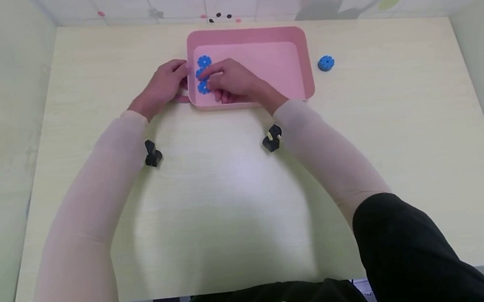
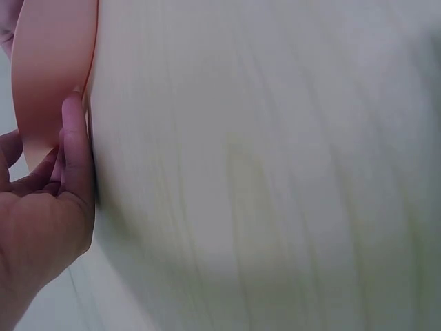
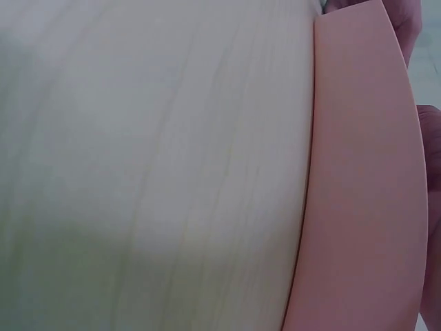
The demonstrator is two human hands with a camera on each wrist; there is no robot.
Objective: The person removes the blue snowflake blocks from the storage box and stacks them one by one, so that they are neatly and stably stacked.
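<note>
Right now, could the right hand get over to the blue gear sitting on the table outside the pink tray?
Probably yes. The right hand rests inside the pink tray, at its left end by three blue gears. The lone blue gear lies on bare table just past the tray's right wall, with nothing between but that low wall.

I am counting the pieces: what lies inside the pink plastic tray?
Three blue gear-shaped discs lie by the pink plastic tray's left wall. The right hand covers part of the floor.

My pale cream sleeves (image 1: 105, 189) — a plain pink plastic tray (image 1: 275, 54), bright blue toothed discs (image 1: 204, 62), pale yellow wood-grain table (image 1: 230, 198).
</note>
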